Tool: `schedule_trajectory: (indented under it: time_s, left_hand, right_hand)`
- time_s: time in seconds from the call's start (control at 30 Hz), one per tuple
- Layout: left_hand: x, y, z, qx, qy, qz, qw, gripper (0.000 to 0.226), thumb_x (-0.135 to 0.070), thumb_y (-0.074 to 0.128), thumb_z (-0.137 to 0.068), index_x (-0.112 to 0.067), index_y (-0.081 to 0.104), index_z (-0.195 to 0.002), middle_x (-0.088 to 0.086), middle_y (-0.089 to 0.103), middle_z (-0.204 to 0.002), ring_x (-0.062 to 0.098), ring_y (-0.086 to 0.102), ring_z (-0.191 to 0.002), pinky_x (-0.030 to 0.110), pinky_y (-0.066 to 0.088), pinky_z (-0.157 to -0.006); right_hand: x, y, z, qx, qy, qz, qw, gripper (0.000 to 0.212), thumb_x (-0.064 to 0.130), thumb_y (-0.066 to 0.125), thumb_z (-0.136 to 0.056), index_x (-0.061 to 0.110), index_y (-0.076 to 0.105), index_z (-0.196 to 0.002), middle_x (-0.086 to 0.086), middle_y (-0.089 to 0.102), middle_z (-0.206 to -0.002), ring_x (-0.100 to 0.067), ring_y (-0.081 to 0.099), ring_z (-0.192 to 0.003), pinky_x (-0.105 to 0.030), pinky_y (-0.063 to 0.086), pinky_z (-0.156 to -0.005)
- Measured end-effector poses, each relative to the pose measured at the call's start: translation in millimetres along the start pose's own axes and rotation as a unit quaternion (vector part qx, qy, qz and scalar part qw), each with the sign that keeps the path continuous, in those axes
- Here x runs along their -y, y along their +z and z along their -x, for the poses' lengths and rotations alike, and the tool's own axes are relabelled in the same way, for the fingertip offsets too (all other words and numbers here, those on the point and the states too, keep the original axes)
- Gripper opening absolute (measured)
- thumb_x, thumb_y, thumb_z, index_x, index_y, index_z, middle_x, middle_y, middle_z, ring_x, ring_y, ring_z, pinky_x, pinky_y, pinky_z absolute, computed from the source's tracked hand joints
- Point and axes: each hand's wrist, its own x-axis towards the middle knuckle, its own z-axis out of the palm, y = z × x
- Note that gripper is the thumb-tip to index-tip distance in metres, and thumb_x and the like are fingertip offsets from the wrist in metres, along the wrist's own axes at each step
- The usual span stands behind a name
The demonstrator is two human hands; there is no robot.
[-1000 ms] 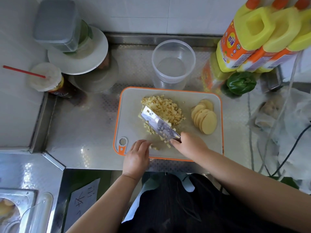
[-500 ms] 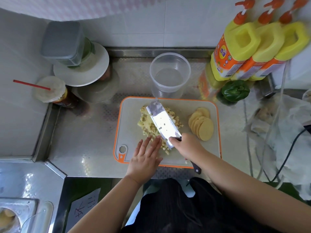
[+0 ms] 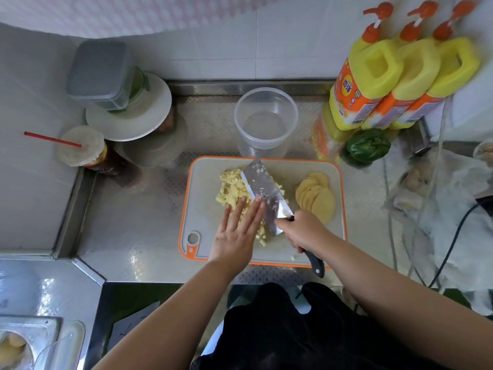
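Diced potato (image 3: 230,194) hides partly under the cleaver (image 3: 262,189) the right hand (image 3: 304,232) grips and perhaps the left hand (image 3: 234,236), fingers (image 3: 250,217) straight.

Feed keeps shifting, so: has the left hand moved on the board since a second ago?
Yes. The left hand went from the near edge of the cutting board onto the diced pile, fingers flat.

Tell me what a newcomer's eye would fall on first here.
First the wide cleaver, gripped by the right hand, slanted over a heap of pale yellow cubes on the orange-rimmed cutting board, the left hand flat beside the blade. Then three yellow bottles with orange pumps at the back right, and a fan of round slices on the board's right.
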Motion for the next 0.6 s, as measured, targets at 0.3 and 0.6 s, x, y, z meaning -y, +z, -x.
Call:
schedule_trajectory:
  time_s: [0.3,0.6]
  left_hand:
    - [16.1,-13.8,-15.0,0.122,-0.071,-0.056,0.988,0.087,-0.015,0.03,-0.098,-0.01,-0.048,-0.136,0.004,-0.05,-0.147,0.029,-0.038,-0.14,0.049,-0.018,-0.116]
    - [27.7,-12.4,-23.6,0.078,-0.046,0.01,0.996,0.075,-0.008,0.04,-0.097,-0.009,-0.006,-0.156,0.004,-0.003,-0.165,0.025,0.006,-0.153,0.047,0.01,-0.124]
  right_hand:
    - [-8.2,-10.3,9.4,0.03,0.022,-0.04,0.999,0.031,0.014,0.05,-0.082,0.016,0.031,-0.058,0.0,0.029,-0.048,-0.015,0.024,-0.038,-0.02,0.026,-0.041]
    - [-16.0,-13.6,7.0,0.031,0.033,-0.054,0.998,0.026,0.014,0.052,-0.082,0.015,0.033,-0.064,0.0,0.03,-0.049,-0.015,0.024,-0.04,-0.021,0.022,-0.044]
